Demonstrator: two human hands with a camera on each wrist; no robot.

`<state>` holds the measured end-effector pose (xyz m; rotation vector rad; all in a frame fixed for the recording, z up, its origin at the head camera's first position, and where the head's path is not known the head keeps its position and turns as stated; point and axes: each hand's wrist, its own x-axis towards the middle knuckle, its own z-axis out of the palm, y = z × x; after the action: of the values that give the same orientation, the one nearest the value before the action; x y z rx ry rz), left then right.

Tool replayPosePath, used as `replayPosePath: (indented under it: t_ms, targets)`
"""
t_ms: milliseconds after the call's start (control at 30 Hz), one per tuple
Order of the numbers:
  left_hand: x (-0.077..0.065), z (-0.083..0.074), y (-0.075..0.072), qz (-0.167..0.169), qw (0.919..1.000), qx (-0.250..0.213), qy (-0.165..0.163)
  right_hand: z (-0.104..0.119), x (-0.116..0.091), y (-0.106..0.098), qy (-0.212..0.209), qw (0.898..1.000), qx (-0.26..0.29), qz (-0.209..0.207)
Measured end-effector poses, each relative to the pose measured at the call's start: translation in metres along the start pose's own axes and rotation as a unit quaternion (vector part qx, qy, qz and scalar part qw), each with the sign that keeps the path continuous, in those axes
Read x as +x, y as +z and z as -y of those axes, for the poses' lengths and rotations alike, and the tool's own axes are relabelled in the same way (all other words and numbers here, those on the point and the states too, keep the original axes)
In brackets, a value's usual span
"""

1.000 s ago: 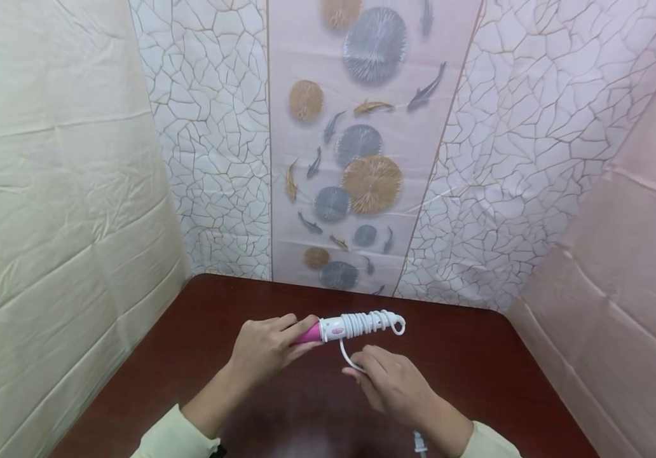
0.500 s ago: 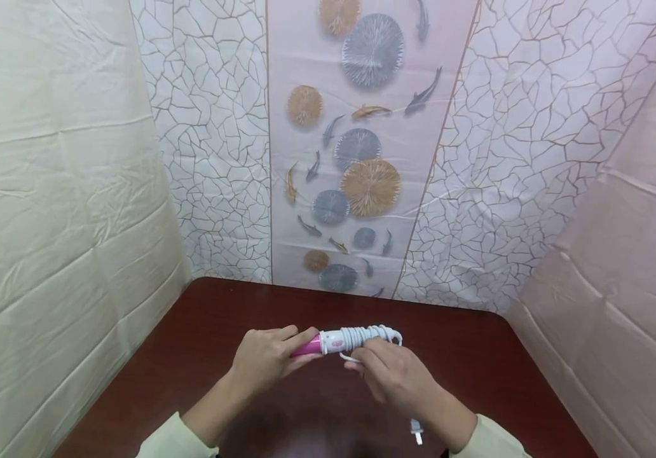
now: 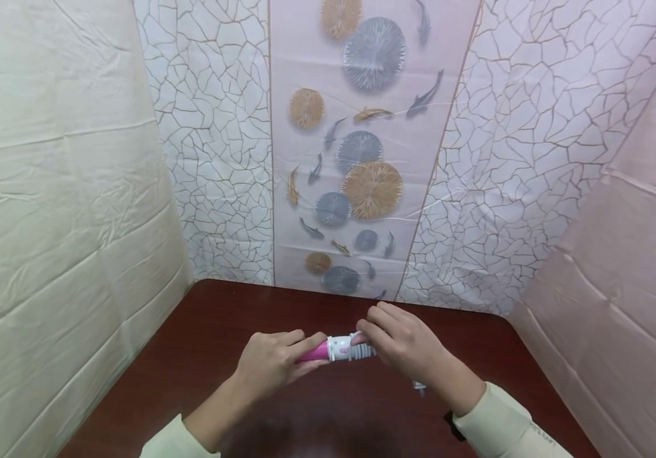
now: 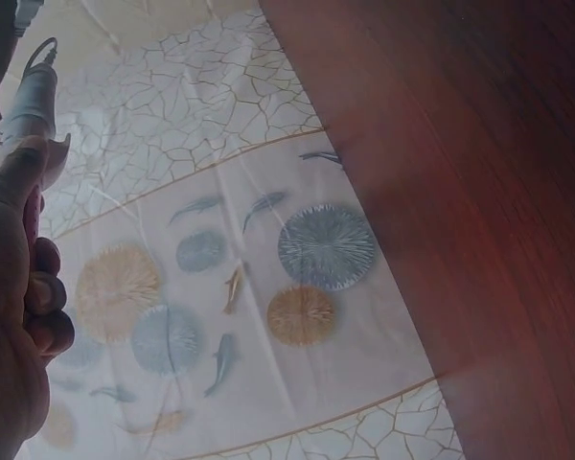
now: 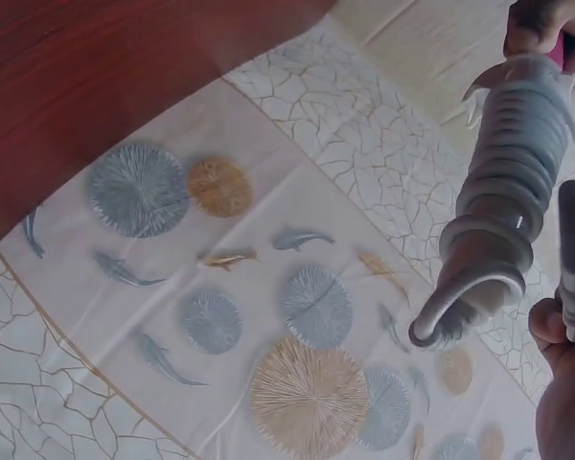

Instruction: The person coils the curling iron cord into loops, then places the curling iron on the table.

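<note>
My left hand (image 3: 273, 362) grips the pink barrel of a pink-and-white curling iron (image 3: 338, 348), held over the table with its handle pointing right. White cord (image 5: 513, 177) is wound in several turns around the handle, with a loop at its end in the right wrist view. My right hand (image 3: 403, 340) pinches the free cord and overlaps the handle's far part in the head view. The plug (image 3: 419, 385) shows just below the right hand. In the left wrist view the left fingers (image 4: 48, 297) wrap the barrel, which is mostly hidden.
A dark red-brown table (image 3: 282, 413) lies under both hands. Patterned cloth (image 3: 362, 191) with fish and round motifs rises behind it. Pale cloth walls (image 3: 65, 210) stand at left and right. A black band (image 3: 454, 425) shows at the right sleeve.
The right hand has moved from below the handle up and over it, carrying the cord around. The plug has swung upward in view. The left hand keeps its grip with little movement.
</note>
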<state>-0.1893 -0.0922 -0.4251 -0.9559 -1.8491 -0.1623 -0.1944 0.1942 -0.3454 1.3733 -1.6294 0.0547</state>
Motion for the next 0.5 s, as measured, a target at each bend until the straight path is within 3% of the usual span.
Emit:
replayPosePath:
  t_ms: [500]
  targets:
    - [0.002, -0.005, -0.006, -0.02, 0.9989, -0.014, 0.04, -0.015, 0.006, 0.0, 0.002, 0.996, 0.024, 0.081]
